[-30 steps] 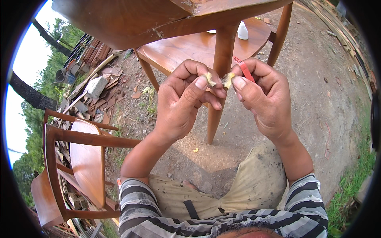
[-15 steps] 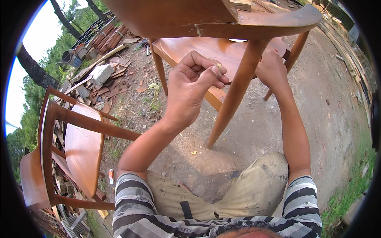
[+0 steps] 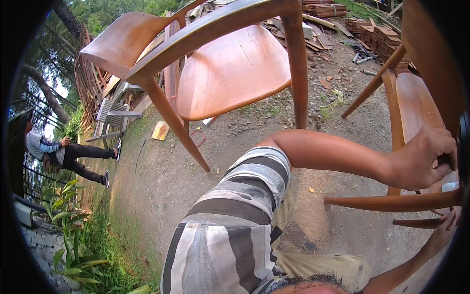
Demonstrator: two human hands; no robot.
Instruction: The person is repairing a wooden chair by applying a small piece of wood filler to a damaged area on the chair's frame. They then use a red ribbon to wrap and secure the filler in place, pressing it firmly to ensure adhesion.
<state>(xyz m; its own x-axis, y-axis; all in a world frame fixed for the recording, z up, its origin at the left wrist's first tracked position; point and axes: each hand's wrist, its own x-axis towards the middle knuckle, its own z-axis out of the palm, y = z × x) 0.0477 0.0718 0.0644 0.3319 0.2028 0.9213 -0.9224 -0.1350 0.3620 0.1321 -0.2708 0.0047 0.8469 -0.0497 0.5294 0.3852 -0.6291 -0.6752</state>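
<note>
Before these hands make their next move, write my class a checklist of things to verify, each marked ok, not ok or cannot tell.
1. Left hand in view: ok, fingers curled, at the right of the picture.
2. Left hand's contents identifiable: cannot tell, its grip is hidden.
3. Right hand wholly in view: not ok, cut off at the picture's edge.
4. Chair by the hands fully visible: not ok, partly cut off.
5. Other person apart from the hands: ok, far left.

No lettering, number or sign is legible; the white-and-red packet [image 3: 208,121], between ten and eleven o'clock from centre, is too small to read.
</note>
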